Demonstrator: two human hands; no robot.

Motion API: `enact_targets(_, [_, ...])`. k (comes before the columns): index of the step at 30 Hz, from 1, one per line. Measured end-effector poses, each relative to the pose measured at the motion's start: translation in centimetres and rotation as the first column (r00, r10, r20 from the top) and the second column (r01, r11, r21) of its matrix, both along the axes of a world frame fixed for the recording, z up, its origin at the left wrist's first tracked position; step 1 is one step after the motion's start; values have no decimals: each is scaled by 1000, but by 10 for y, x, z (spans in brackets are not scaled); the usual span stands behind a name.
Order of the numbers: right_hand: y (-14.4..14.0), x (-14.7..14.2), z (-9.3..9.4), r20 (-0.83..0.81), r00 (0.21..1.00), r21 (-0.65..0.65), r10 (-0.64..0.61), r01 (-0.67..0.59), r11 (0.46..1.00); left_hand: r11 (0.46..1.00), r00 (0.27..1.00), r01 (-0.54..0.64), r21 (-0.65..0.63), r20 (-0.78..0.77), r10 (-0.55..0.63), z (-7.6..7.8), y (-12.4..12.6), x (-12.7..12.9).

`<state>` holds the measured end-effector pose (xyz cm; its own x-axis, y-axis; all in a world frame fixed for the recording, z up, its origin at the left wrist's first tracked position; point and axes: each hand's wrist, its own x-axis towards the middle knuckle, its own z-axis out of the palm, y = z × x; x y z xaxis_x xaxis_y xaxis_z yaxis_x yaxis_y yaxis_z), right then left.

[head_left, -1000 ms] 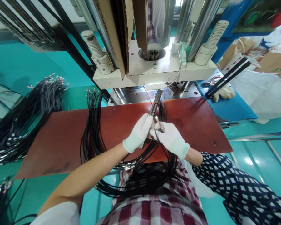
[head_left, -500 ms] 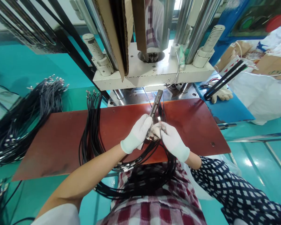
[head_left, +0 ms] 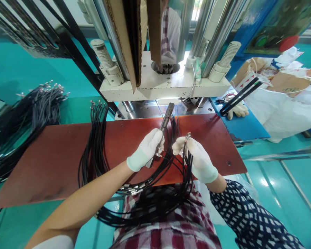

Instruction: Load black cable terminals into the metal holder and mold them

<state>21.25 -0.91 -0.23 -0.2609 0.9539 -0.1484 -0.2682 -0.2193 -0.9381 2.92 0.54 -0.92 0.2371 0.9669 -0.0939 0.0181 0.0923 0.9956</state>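
Note:
My left hand (head_left: pixel 146 150), in a white glove, is closed around a long, narrow dark metal bar (head_left: pixel 167 117). The bar slants up toward the press, and small metal connector ends (head_left: pixel 159 152) stick out beside my left fingers. To its right, my right hand (head_left: pixel 200 160), also gloved, grips black cables (head_left: pixel 188 169) whose metal tips (head_left: pixel 188 136) rise above the fingers. A small gap lies between the hands. More cable loops (head_left: pixel 145 218) hang down over my lap, with bright metal pieces (head_left: pixel 134 189) along them.
A white-plated press (head_left: pixel 166 90) stands behind the reddish-brown board (head_left: pixel 212 152). A cable bundle (head_left: pixel 94 138) lies left on the board, and a larger bundle (head_left: pixel 38 114) lies farther left. At right are a glove (head_left: pixel 237 110) on a blue plate (head_left: pixel 251 124) and white sacks (head_left: pixel 282 103).
My right hand has moved right, away from the bar, with cable ends now upright in it. My left hand still holds the bar. The view has shifted slightly.

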Motion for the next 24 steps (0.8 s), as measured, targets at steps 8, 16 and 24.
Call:
enact_targets(8, [13,-1,14,259,952,8,163,-171,985,995,988,98,-18,119,-95,-7,1,-1])
enact_targets(16, [19,-3,11,107,974,-37,200,-197,980,989,962,134,-67,249,-113,-6,4,-2])
enact_targets(24, [30,-15,6,323,915,82,242,-281,956,994,981,100,-42,172,-92,-9,2,-6])
